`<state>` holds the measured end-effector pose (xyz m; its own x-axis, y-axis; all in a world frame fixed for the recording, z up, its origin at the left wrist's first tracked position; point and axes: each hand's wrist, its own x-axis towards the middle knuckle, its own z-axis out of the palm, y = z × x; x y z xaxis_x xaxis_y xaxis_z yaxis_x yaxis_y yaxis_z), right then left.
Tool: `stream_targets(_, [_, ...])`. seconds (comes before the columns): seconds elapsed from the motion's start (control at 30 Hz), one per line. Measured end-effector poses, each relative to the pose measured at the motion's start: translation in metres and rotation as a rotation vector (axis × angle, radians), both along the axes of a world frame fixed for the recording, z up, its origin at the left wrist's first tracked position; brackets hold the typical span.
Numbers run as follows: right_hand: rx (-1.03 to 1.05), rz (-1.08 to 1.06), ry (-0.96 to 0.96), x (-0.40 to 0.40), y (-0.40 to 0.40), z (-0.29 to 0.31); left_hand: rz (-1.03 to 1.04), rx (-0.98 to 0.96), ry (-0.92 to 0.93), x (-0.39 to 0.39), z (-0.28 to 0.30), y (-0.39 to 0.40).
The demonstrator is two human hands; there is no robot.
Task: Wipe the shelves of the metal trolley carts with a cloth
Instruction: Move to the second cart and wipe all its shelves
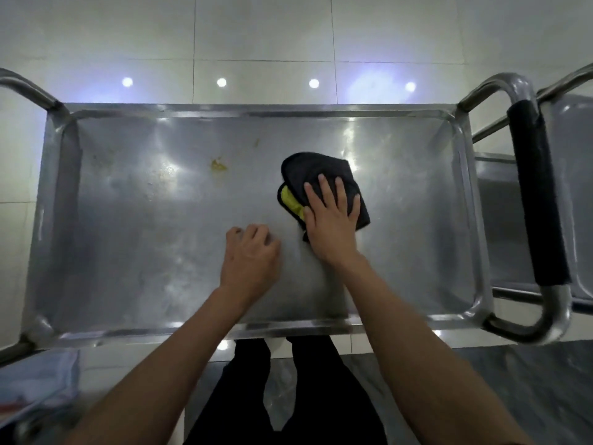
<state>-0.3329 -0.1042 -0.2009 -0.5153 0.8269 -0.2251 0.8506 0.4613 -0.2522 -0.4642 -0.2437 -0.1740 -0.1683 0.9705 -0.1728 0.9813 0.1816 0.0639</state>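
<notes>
The top shelf of a metal trolley cart [128, 252] fills the view, a shallow steel tray with a raised rim. A folded black cloth with a yellow inner side [316, 175] lies right of the shelf's middle. My right hand [332, 220] presses flat on it, fingers spread over the cloth. My left hand [250, 255] rests on the bare shelf just left of the cloth, its fingers curled and holding nothing. A yellowish stain [219, 165] marks the shelf, up and to the left of the cloth.
A steel push handle with a black grip [539, 194] stands at the cart's right end. A second metal cart [574, 149] sits beyond it. Pale blue fabric [35, 380] lies at lower left. My dark-trousered legs [288, 390] stand at the near rim on a tiled floor.
</notes>
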Motion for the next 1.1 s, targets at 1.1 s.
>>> stream_targets(1.1, [-0.029,-0.087,-0.021,0.128,-0.138,0.006,0.026,-0.143,-0.049,0.041,0.018,0.029])
